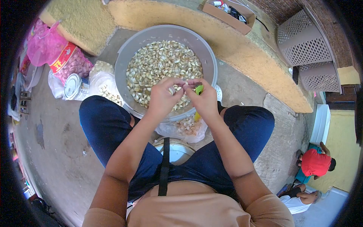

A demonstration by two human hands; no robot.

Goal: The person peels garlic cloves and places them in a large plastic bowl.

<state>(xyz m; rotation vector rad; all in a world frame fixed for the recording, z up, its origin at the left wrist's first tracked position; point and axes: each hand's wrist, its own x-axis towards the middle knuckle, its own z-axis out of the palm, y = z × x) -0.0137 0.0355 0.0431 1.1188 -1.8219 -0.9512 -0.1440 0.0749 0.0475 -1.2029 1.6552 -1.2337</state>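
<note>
A large grey tub (120,72) full of garlic cloves (162,64) in liquid stands between my knees. Over its near side my left hand (163,97) is closed, thumb and fingertips pinching a small pale garlic clove (185,83). My right hand (205,101) meets it at the fingertips and touches the same clove. Tucked in the right hand is a small knife (199,89) with a green and yellow handle; its blade is mostly hidden. Below the tub's near rim lies a clear plastic bag (164,130) with papery garlic skins (188,125).
To the left are a plastic bag with peeled cloves (107,92), a metal can (72,87) and a pink mesh sack of garlic (73,64). A low yellow wall (242,66) curves behind, bearing a cardboard box (227,17). Two people (315,162) sit at far right.
</note>
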